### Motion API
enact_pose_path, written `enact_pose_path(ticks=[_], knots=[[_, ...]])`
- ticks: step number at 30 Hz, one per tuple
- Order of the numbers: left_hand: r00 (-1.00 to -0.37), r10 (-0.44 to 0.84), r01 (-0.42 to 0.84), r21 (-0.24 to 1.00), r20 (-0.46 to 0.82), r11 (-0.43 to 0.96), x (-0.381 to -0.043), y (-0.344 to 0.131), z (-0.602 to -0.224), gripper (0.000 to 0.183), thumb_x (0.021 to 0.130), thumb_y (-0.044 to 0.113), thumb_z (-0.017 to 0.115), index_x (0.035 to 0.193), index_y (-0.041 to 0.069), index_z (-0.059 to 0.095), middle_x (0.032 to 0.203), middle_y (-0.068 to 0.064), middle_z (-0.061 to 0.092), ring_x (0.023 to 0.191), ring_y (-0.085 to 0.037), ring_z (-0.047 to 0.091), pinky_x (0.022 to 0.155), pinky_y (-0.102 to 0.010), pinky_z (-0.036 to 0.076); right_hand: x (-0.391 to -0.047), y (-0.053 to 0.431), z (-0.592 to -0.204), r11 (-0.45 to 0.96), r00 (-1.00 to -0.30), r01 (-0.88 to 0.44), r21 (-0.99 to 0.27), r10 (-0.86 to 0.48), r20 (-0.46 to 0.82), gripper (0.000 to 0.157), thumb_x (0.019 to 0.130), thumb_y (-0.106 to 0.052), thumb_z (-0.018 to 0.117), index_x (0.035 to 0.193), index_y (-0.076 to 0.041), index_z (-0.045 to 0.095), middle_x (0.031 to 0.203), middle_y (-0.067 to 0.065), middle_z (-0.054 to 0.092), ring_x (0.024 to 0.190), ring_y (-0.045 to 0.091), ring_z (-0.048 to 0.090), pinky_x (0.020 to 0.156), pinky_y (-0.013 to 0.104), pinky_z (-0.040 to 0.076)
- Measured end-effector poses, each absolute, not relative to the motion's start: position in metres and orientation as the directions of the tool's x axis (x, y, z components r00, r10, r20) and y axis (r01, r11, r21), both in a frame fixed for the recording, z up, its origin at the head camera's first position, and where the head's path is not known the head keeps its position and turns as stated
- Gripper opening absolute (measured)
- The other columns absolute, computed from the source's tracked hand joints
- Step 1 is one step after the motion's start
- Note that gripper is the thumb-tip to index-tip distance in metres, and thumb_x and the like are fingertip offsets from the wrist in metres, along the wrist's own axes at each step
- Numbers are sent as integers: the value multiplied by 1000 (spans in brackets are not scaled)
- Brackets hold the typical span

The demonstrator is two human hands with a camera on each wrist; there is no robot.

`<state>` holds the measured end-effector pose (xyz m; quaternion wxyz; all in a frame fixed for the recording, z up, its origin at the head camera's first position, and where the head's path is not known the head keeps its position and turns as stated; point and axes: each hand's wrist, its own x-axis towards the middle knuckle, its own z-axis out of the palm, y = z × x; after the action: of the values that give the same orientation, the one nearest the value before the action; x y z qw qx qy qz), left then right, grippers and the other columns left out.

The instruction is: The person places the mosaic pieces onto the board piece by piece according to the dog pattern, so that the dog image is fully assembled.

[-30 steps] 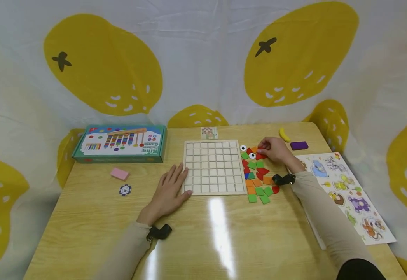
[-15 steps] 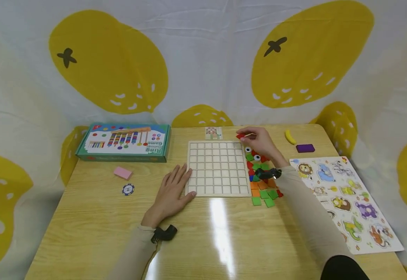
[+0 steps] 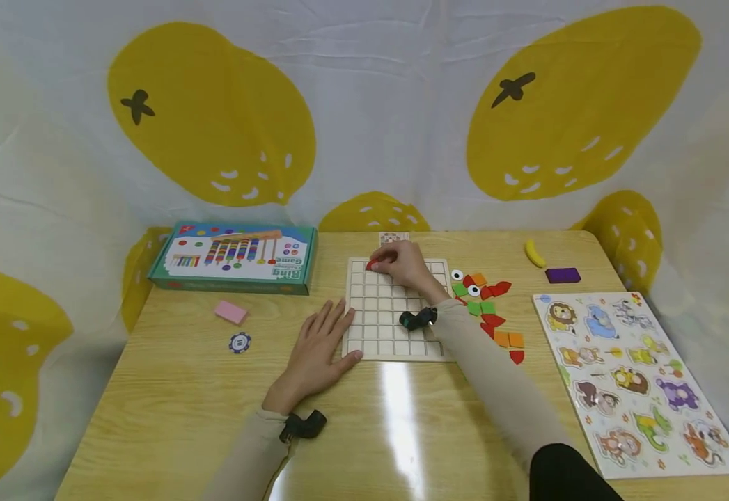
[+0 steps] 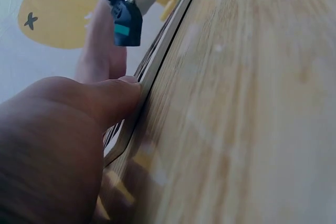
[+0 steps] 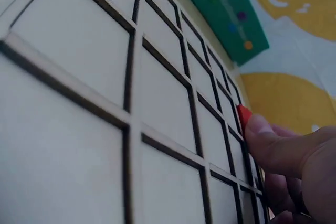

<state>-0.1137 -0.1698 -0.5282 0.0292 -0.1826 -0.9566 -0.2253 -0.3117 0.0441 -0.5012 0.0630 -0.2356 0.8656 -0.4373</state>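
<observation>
A wooden grid board (image 3: 373,318) with square cells lies on the table in the head view. My right hand (image 3: 406,266) reaches over its far rows and pinches a small red piece (image 5: 243,116) between thumb and fingers, at a cell of the far row, left of the middle. My left hand (image 3: 314,348) rests with fingers spread on the table, fingertips and thumb at the board's left edge; the left wrist view shows the thumb (image 4: 118,98) against that edge. Right of the board lie loose red, green and orange pieces (image 3: 488,308), partly hidden by my right forearm, plus two eye discs (image 3: 473,290).
A pattern card (image 3: 394,238) lies behind the board, partly covered by the right hand. At left are a green game box (image 3: 232,257), a pink block (image 3: 231,312) and a poker chip (image 3: 239,342). A toy banana (image 3: 534,253), purple block (image 3: 562,275) and animal puzzle board (image 3: 608,410) lie at right.
My right hand picked up the red piece from the loose pieces and carried it left to the board's far row. My left hand has stayed at the board's edge.
</observation>
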Motion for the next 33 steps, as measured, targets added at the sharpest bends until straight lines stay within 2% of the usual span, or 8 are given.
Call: enact_pose_path(ticks=[5,10,17,19,21,24,27,33], knots=[[-929,342,368,417,138,831,-112,-167,-528,77,95,57,53,157,17,29,165,-6,16,152,-32,8,117,-56,10,-306,48,-503,541,-856,-419,-729,-503,118,19,90,-21,73,108,-15,78,101,1,66,81,15,63,82,38,53],[-932,343,360,422,119,832,-112,-165,-529,77,96,58,51,158,19,27,166,-4,13,153,-29,5,118,-54,8,-304,52,-505,541,-845,-447,-712,-516,138,22,91,-20,73,112,-14,77,103,3,62,83,17,58,71,33,51],[-935,331,354,416,128,838,-111,-165,-533,77,96,59,51,158,19,27,166,-4,13,153,-29,7,117,-55,10,-305,50,-510,516,-847,-477,-712,-485,216,12,87,-22,77,96,-13,80,88,0,66,76,14,59,68,32,50],[-936,325,350,413,134,841,-111,-166,-535,77,96,60,50,158,20,27,166,-3,13,153,-29,7,117,-55,10,-304,51,-508,499,-842,-479,-722,-495,217,11,87,-22,78,94,-14,80,89,-1,67,77,13,60,69,31,50],[-937,321,348,413,136,842,-111,-166,-535,78,95,62,49,158,20,27,165,-3,14,153,-29,7,117,-55,10,-304,56,-504,476,-844,-465,-746,-494,211,16,87,-21,77,100,-12,79,96,1,68,81,13,61,72,30,51],[-939,318,344,420,132,840,-109,-166,-535,78,95,63,47,158,20,27,166,-3,14,153,-29,7,117,-55,9,-302,83,-490,461,-866,-418,-783,-461,190,27,88,-23,76,113,-11,75,109,6,68,89,17,64,75,33,53],[-938,320,344,425,131,837,-110,-166,-535,78,95,63,47,158,21,26,166,-2,13,153,-28,6,117,-55,8,-300,131,-470,519,-893,-363,-774,-431,129,33,91,-22,73,121,-9,71,119,12,66,97,25,65,78,41,55],[-937,321,349,421,138,837,-113,-167,-531,78,95,62,49,157,21,28,166,-2,14,153,-28,6,117,-55,8,-298,216,-462,732,-885,-329,-596,-459,-75,33,92,-13,70,124,-6,68,116,17,68,100,34,65,85,50,52]])
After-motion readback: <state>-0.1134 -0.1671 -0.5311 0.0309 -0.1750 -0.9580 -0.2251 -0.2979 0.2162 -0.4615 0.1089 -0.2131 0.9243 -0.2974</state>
